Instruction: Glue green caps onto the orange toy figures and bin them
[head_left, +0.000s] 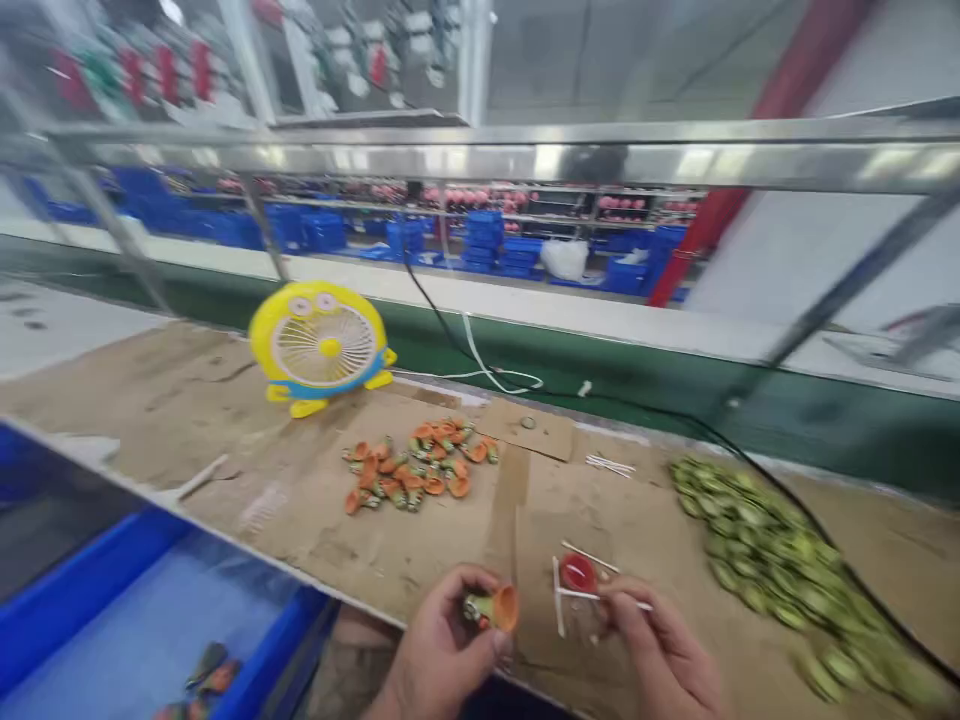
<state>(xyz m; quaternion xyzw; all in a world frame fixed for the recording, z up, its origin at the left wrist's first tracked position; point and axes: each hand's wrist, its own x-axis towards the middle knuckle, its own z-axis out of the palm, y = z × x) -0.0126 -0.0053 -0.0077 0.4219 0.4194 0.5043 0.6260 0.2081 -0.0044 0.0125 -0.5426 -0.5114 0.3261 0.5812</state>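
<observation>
Between the thumb and fingers of my left hand (448, 640) is a small orange-and-green figurine piece (504, 608), its orange cup-like end facing right. My right hand (660, 645) pinches a white cotton swab (589, 596). The swab reaches left across the near edge of a small red dish (578, 571) that holds shiny red liquid. Two more swabs lie beside the dish, one upright on its left and one slanting behind it. Farther back on the cardboard is a loose pile of similar orange-and-green pieces (409, 475).
A yellow fan (330, 347) stands at the back left. Several white swabs (610, 465) lie near a cardboard scrap (529, 428). Flat green pieces (772, 540) are heaped at right, with a black cable (720, 435) running over them. A blue bin (142, 570) sits below the table's left edge.
</observation>
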